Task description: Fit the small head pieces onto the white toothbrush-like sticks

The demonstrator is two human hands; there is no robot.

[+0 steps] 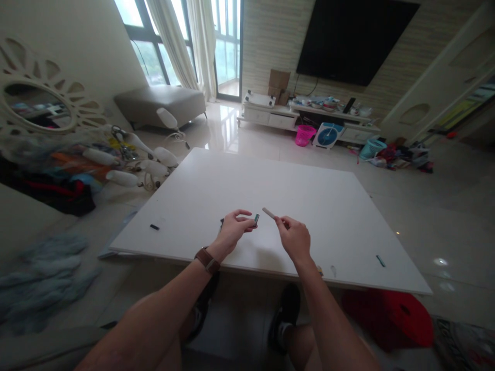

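My left hand [234, 229] pinches a small dark rectangular piece with a greenish face [256, 219] between thumb and fingers, above the white tabletop [270, 183]. My right hand [296, 238] grips one end of a slim light-grey flat strip [268, 212], which points toward the left hand. The two pieces are apart, with a short gap between them. Behind the left hand a bit of something dark [221, 221] shows, mostly hidden. A brown-strapped watch [208, 259] is on my left wrist.
On the tabletop lie a small black piece [154, 226] at left, a dark green strip [381, 260] at right, and a small clear item [333, 270] near the front edge. A lamp with white shades [154, 159] stands beyond the left edge. A red stool-like object [390, 317] is at front right.
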